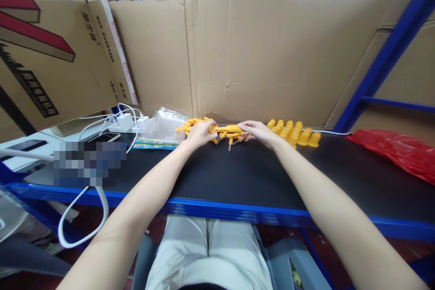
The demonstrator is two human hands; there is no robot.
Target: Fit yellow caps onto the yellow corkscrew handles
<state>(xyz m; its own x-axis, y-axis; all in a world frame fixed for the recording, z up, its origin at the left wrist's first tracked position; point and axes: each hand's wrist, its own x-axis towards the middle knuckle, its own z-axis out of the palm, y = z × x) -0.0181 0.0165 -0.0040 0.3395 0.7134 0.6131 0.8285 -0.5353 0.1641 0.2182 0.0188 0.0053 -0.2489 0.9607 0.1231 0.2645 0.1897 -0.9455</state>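
Note:
Both my arms reach forward over a black table top (238,176). My left hand (201,133) is closed over a bunch of orange plastic parts (190,124) at the far middle of the table. My right hand (256,130) is closed too, pinching the other end of an orange plastic piece (232,129) that lies between the two hands. Small metal springs (231,144) hang or lie just below that piece. To the right of my right hand, several yellow-orange plastic pieces (294,132) stand in rows.
A cardboard wall (272,54) closes the back. A clear plastic bag (166,122), white chargers (131,122) with cables and a phone (105,137) lie at the left. A red plastic bag (397,149) lies at the right. Blue shelf posts (384,63) rise at the right.

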